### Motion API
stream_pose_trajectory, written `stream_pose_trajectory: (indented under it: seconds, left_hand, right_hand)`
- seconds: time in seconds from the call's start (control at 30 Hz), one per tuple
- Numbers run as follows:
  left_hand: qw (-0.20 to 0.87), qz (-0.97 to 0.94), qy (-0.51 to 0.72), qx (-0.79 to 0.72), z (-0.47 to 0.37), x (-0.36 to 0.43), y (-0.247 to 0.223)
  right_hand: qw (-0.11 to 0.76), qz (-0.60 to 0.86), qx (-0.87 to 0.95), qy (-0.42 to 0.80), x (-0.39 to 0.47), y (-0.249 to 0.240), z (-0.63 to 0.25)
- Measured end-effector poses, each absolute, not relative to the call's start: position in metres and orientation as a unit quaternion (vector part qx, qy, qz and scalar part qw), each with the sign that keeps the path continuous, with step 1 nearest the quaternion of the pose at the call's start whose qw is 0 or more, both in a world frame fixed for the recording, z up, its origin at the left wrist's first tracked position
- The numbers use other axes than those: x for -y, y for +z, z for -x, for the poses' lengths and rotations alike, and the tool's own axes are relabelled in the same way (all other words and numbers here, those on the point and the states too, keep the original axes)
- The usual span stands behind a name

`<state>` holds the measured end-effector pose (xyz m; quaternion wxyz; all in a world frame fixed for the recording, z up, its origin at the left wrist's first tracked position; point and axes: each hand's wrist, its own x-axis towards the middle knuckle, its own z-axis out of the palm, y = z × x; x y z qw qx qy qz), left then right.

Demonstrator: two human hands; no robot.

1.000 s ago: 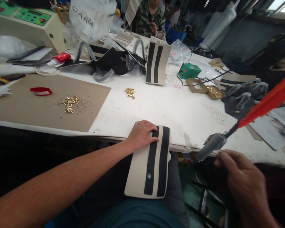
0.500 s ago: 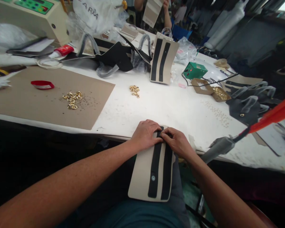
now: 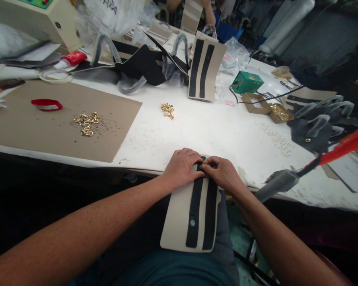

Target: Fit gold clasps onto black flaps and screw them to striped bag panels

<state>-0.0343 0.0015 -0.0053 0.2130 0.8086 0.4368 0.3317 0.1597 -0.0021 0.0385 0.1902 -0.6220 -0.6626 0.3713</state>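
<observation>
Lap panel [image 3: 175, 226]: beige, two black lengthwise stripes [image 3: 210, 222], silvery stud [image 3: 192, 223]; standing panel [image 3: 214, 65]: matching beige/black striping; bench [image 3: 220, 127]: white; left sheet [image 3: 125, 115]: brown, dark-speckled; metal clasps [image 3: 86, 124]: gold; loose band [image 3: 47, 104]: red, pale label; cabled box [image 3: 248, 81]: green; hanging strip [image 3: 349, 145]: bright orange-red

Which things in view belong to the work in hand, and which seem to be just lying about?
Work in hand:
beige panel, under the left hand and right hand
its two black strips
round stud on one strip

Probably just lying about:
red-and-white tube
green box
red oval item on the brown sheet
</observation>
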Motion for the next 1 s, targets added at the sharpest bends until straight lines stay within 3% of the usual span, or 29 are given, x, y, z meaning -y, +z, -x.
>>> stream_pose_trajectory:
  seconds: [0.2, 0.33, 0.4, 0.5, 0.63, 0.87, 0.93, 1.0]
  left_hand:
    - [0.212, -0.812, 0.323, -0.438, 0.034, -0.003, -0.002]
    - [0.214, -0.810, 0.320, -0.441, 0.033, -0.003, 0.000]
    - [0.215, -0.809, 0.321, -0.444, 0.033, -0.003, -0.001]
    - [0.217, -0.808, 0.321, -0.443, 0.033, -0.003, -0.003]
    - [0.214, -0.810, 0.317, -0.444, 0.033, -0.003, -0.003]
    - [0.217, -0.812, 0.305, -0.448, 0.033, -0.002, 0.001]
    - [0.216, -0.814, 0.302, -0.447, 0.033, -0.001, 0.001]
    - [0.210, -0.818, 0.303, -0.442, 0.034, -0.001, 0.000]
  right_hand:
    - [0.201, 0.624, 0.640, 0.401, 0.000, 0.042, -0.159]
    - [0.311, 0.633, 0.584, 0.403, 0.027, 0.051, -0.173]
    - [0.380, 0.669, 0.539, 0.343, 0.052, 0.055, -0.187]
    - [0.464, 0.739, 0.462, 0.161, 0.095, 0.054, -0.216]
    - [0.500, 0.784, 0.366, 0.026, 0.122, 0.037, -0.261]
    - [0.313, 0.853, 0.409, 0.088, 0.085, 0.025, -0.295]
    - [0.359, 0.830, 0.413, 0.108, 0.079, 0.031, -0.289]
    - [0.459, 0.769, 0.409, 0.175, 0.075, 0.040, -0.274]
